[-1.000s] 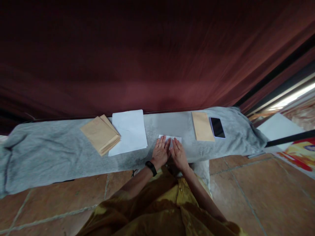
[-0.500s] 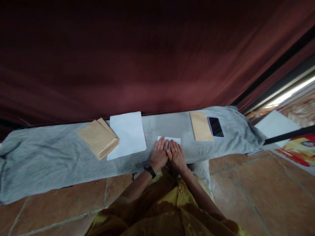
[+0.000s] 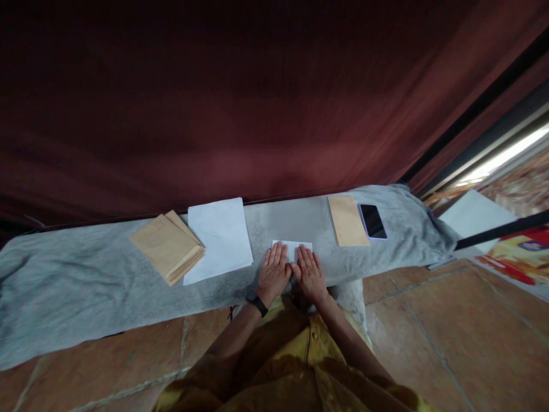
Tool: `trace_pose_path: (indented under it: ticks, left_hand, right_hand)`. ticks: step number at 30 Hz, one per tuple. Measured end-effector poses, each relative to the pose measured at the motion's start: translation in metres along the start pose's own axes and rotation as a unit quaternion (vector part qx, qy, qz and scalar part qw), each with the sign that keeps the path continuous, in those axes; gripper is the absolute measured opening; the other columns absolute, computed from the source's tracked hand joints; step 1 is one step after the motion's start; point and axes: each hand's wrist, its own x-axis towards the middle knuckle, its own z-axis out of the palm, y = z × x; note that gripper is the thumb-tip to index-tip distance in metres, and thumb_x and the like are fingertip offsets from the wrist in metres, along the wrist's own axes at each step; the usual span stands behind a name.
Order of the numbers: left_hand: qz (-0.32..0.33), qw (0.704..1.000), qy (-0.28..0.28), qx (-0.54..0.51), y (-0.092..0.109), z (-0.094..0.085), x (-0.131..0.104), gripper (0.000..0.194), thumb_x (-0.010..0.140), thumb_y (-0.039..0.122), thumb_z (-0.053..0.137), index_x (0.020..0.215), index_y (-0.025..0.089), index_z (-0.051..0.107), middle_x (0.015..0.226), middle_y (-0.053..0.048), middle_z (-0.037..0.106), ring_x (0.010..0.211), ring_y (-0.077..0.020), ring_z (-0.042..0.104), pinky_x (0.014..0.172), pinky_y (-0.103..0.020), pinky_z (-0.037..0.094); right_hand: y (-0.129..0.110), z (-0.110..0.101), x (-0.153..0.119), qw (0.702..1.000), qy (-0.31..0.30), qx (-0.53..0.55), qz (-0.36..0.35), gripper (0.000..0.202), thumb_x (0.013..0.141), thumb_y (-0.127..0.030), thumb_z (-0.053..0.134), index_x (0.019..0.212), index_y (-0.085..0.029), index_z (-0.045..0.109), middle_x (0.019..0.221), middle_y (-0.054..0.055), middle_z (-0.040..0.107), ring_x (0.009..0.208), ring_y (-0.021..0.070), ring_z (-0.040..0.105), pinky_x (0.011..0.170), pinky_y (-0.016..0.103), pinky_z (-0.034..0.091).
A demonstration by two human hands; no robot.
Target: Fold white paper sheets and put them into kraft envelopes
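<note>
Paper is lying on the grey blanket, looking already folded small. The left hand and right hand are resting flat on it, fingers straight, gripping nothing. Beyond the left hand, larger white sheets are lying flat, seemingly unfolded, partly under stacked brown envelopes. One separate envelope is lying beside a phone; whether it is holding anything, I cannot tell.
</note>
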Motion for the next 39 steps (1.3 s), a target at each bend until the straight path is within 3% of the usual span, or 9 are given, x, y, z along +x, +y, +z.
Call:
trace_pose_path:
  ticks: [9,26,32,35,39]
  left_hand:
    - [-0.060,0.998,0.015,0.001,-0.004,-0.004,-0.010,0.070,0.100,0.044,0.037,0.154,0.003,0.027,0.161,-0.020,0.031,0.151,-0.0281,0.026,0.123,-0.047,0.027]
    - [-0.084,0.995,0.049,0.014,-0.007,-0.009,-0.021,0.059,0.100,0.031,0.035,0.149,-0.001,0.035,0.157,-0.024,0.037,0.148,-0.0317,0.032,0.120,-0.050,0.033]
    - [0.016,1.000,0.020,0.001,0.004,-0.013,-0.006,0.060,0.099,0.026,0.037,0.154,0.005,0.029,0.162,-0.017,0.030,0.152,-0.0261,0.022,0.124,-0.047,0.026]
    - [0.071,0.997,-0.006,-0.004,0.010,-0.005,0.006,0.061,0.097,0.022,0.036,0.156,0.008,0.028,0.162,-0.016,0.031,0.152,-0.0245,0.023,0.124,-0.047,0.025]
    - [0.095,0.995,-0.015,-0.005,0.011,0.007,0.014,0.063,0.097,0.021,0.036,0.158,0.013,0.023,0.163,-0.015,0.030,0.152,-0.0244,0.025,0.123,-0.050,0.025]
  right_hand:
    - [0.006,-0.002,-0.001,0.999,-0.003,-0.007,0.037,0.060,0.106,-0.042,0.031,0.156,-0.008,0.031,0.158,0.018,0.037,0.147,0.0286,0.034,0.120,0.050,0.025]
    - [0.024,-0.004,-0.010,0.996,0.002,-0.011,0.084,0.056,0.106,-0.035,0.026,0.155,-0.007,0.032,0.157,0.018,0.039,0.148,0.0291,0.033,0.119,0.050,0.027]
    - [0.014,-0.005,0.004,0.997,0.011,0.042,0.068,0.056,0.106,-0.034,0.026,0.154,-0.007,0.034,0.158,0.019,0.038,0.149,0.0279,0.030,0.118,0.051,0.030]
    - [0.000,-0.006,0.017,0.996,-0.010,0.081,0.025,0.056,0.106,-0.037,0.025,0.154,-0.010,0.036,0.157,0.016,0.041,0.149,0.0250,0.032,0.118,0.047,0.033]
    - [-0.010,-0.003,0.024,0.996,-0.033,0.087,-0.006,0.056,0.107,-0.038,0.022,0.154,-0.012,0.037,0.156,0.014,0.043,0.147,0.0219,0.034,0.120,0.044,0.031]
